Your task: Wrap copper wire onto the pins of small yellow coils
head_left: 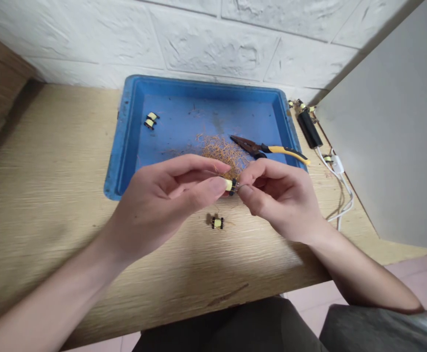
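I watch the left hand (169, 200) pinch a yellow-taped transformer (229, 185) about over the blue tray's (206, 84) near edge; a slack grip could drop it. Below, on the table (169, 278), a second transformer (218, 223) trails loose wires that a wrist might snag. The right hand's (277, 198) thumb and forefinger press together at the held one's pins, seemingly on a fine lead (240, 186); pulling too hard could, I'd judge, snap it. Needle-nose pliers (262, 147) lean across the tray's right rim, where a knuckle could knock them.

Around me: a brown box (0, 83) left of the wood-grained table, white brick wall (216, 44) behind, pale panel (389, 122) right, beside white cable (349, 200).
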Demonstrator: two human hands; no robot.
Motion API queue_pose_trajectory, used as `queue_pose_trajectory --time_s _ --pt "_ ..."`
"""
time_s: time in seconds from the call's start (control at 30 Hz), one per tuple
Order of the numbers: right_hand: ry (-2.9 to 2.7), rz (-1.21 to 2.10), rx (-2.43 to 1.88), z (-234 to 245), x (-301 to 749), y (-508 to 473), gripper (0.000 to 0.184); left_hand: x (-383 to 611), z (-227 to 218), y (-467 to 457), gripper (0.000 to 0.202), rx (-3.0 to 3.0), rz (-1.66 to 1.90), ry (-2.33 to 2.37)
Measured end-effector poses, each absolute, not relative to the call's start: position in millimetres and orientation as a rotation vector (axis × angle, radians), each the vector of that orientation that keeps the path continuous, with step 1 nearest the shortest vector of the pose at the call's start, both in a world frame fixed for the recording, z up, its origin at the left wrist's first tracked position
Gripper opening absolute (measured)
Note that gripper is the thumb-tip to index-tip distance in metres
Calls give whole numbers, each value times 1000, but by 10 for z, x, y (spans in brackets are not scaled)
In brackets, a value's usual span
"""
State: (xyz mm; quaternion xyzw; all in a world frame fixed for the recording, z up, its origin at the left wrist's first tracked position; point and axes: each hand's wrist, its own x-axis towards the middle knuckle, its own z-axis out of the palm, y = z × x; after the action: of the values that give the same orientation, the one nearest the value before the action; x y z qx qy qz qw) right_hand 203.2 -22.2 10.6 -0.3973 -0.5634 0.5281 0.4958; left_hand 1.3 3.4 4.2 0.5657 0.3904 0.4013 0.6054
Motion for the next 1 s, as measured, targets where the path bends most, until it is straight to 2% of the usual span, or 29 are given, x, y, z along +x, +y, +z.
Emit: queue_pose_trajectory --time_s 0.23,0.33,0.47,0.6,0.7,0.87,1.0 --pt "-1265 1427 -902 134 2034 -218 16 5 153 56 12 1388 690 871" --pt "-1239 1509 -877 131 2040 -220 19 5 172 56 7 1369 680 896" --pt "-1271 1534 -892 116 2060 -231 18 -5 175 67 11 1370 695 908" --pt "-1276 1571 -854 109 2064 -232 21 -34 211 71 2 1433 561 907" --pt "-1249 1595 -837 117 2049 -226 20 -60 223 69 10 1496 451 887" --pt "-1230 1625 -859 144 2043 -225 20 -77 215 62 17 1667 549 787" --pt "-1255 1641 -879 147 2061 -227 20 -66 200 48 8 1652 591 814"
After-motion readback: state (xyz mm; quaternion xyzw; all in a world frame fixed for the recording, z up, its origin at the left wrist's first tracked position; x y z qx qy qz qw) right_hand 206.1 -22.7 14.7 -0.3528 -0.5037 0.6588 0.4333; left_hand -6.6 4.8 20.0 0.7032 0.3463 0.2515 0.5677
